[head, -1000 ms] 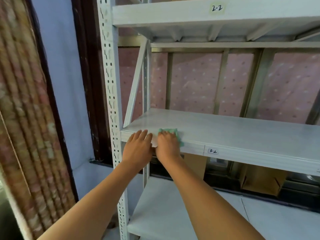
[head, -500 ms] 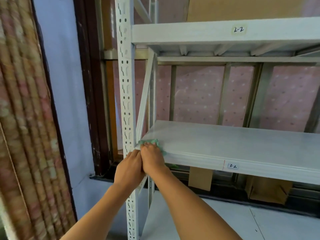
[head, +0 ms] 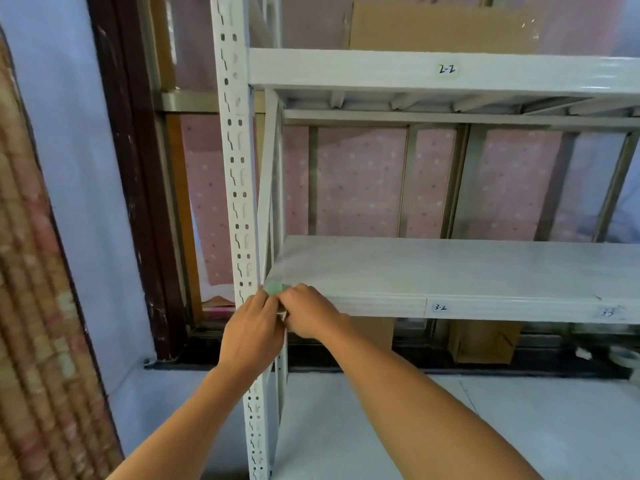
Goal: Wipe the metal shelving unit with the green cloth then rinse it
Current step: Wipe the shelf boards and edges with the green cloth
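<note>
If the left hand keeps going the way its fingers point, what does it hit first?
Likely the green cloth, then the shelf's front-left corner beside the upright post; the left hand points up-right, though depth is unclear.
</note>
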Demonstrator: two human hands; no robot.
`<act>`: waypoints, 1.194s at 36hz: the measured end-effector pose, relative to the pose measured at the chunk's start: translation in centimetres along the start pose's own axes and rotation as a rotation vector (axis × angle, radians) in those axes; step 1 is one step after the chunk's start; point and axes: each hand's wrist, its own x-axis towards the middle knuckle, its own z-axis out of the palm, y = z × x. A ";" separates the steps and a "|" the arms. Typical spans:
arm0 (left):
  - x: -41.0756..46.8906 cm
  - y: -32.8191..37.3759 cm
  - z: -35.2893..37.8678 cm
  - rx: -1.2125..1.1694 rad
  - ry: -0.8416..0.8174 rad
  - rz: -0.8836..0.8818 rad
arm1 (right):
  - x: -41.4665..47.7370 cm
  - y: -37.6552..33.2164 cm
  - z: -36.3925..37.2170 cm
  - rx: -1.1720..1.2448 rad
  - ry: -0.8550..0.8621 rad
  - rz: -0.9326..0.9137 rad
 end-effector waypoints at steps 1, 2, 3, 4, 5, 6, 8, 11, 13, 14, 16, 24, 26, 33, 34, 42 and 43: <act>-0.2 -0.3 0.1 0.002 -0.004 0.008 | -0.1 -0.1 0.2 -0.008 0.024 -0.012; -0.3 -0.6 0.1 -0.002 -0.004 0.004 | -0.1 -0.2 0.4 -0.005 0.048 -0.021; -0.3 -1.0 0.2 -0.010 -0.001 -0.010 | -0.1 -0.1 0.6 0.002 0.074 -0.026; -0.1 -1.2 0.2 -0.022 0.000 -0.027 | 0.0 0.0 0.6 0.003 0.093 -0.031; 0.1 -1.4 0.2 -0.031 -0.002 -0.038 | 0.1 0.1 0.7 -0.007 0.094 -0.033; 0.3 -1.6 0.3 -0.035 -0.006 -0.039 | 0.1 0.2 0.7 -0.026 0.080 -0.034; 0.5 -1.6 0.6 -0.037 -0.016 -0.030 | 0.1 0.4 0.8 -0.065 0.058 -0.032; 0.5 -1.3 0.9 -0.048 -0.028 -0.035 | 0.1 0.7 1.3 -0.106 0.092 -0.033; 0.2 -1.0 1.1 -0.067 -0.032 -0.042 | 0.0 0.9 1.8 -0.107 0.110 -0.032; 0.0 -0.9 1.2 -0.075 -0.034 -0.044 | -0.1 0.9 2.0 -0.095 0.120 -0.033; -0.1 -0.8 1.2 -0.080 -0.041 -0.047 | -0.1 1.1 2.0 -0.070 0.138 -0.030; 0.5 -0.2 1.5 -0.118 -0.077 -0.031 | 0.3 2.5 0.7 -0.095 0.129 -0.026; 0.7 0.2 1.7 -0.134 -0.077 -0.037 | 0.1 2.9 0.6 -0.114 0.135 -0.038; 0.7 1.0 2.6 -0.121 -0.088 -0.030 | -0.3 4.7 0.8 -0.165 0.126 -0.080; 0.7 1.2 2.7 -0.125 -0.098 -0.034 | -0.5 5.0 0.7 -0.177 0.125 -0.085; 1.2 5.9 4.2 -0.111 -0.052 0.010 | -2.6 9.1 -0.5 -0.174 0.139 -0.093; 1.4 6.6 4.4 -0.112 -0.045 0.011 | -2.9 9.6 -0.9 -0.175 0.141 -0.089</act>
